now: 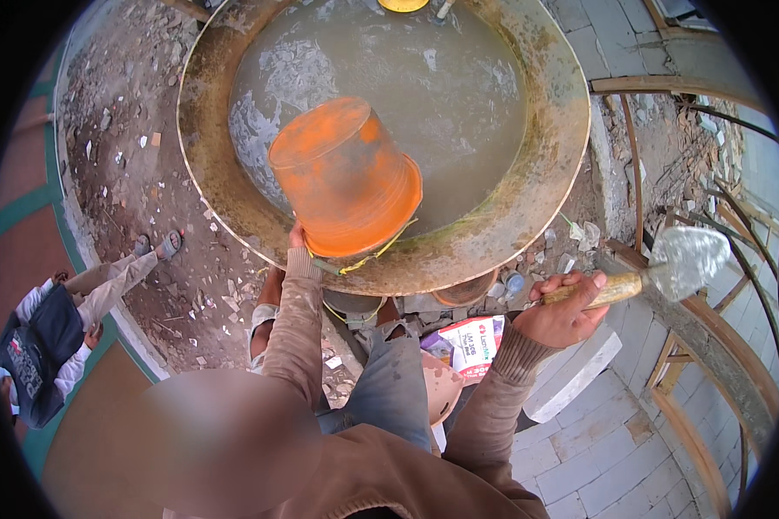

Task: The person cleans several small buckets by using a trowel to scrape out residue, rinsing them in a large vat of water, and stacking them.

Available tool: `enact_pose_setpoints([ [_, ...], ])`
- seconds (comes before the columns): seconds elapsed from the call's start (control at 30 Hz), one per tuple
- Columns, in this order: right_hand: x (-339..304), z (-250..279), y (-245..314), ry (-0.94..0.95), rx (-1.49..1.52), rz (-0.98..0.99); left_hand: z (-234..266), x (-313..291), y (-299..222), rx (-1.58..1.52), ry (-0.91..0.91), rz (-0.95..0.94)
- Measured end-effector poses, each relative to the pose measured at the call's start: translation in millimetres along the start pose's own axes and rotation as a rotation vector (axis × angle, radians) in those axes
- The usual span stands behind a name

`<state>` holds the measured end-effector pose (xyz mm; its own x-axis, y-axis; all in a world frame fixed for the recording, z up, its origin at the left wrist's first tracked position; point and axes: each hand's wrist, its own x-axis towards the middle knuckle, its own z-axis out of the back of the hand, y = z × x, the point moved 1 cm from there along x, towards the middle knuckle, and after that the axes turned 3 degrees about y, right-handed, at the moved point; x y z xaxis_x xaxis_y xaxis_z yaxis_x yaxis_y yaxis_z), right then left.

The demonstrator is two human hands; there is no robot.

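My left hand grips the rim of an orange bucket with grey smears; most of its fingers are hidden by the bucket. The bucket is tipped, its base pointing away and its mouth toward me, above the near side of a wide round basin. A yellow cord handle hangs from the bucket's rim. Murky grey water fills the basin's middle. Off to the right, my right hand is closed around the wooden handle of a trowel, whose metal blade points right and is coated with pale residue.
Below the basin's near rim are a printed bag, a second bucket and a pale block. Rubble covers the ground at left, where another person is. Wooden frames and bent rods stand at right. Something yellow shows at the far rim.
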<state>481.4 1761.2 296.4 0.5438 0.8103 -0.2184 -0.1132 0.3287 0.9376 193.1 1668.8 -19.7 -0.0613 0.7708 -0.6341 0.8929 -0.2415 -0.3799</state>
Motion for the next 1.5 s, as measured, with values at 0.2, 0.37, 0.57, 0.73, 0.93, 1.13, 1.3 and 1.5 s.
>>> enact_pose_setpoints([
  [0.2,-3,17,-77,0.265,-0.318,-0.034,-30,38,1,0.116,-0.024,0.096],
  [0.37,24,15,-19,-0.326,0.238,0.078,-62,63,20,0.088,0.092,0.093],
  [0.57,-43,42,-92,0.198,0.066,-0.450,-110,48,38,-0.204,-0.134,-0.042],
  [0.73,-2,71,-112,-0.028,0.039,-0.075,-135,30,-12,0.116,-0.018,-0.104],
  [0.93,0,6,-93,0.209,-0.010,-0.125,-205,-33,16,1.714,0.071,-0.229],
  [1.13,-24,-79,-107,0.065,-0.872,-0.016,-135,-72,59,1.951,0.417,-0.860],
  [1.3,-26,-82,-167,0.034,-0.214,-0.121,-103,-82,39,2.206,0.495,-0.720],
  [1.5,-14,-61,-191,0.162,-0.152,-0.042,-105,-79,-75,1.767,-0.344,-0.984],
])
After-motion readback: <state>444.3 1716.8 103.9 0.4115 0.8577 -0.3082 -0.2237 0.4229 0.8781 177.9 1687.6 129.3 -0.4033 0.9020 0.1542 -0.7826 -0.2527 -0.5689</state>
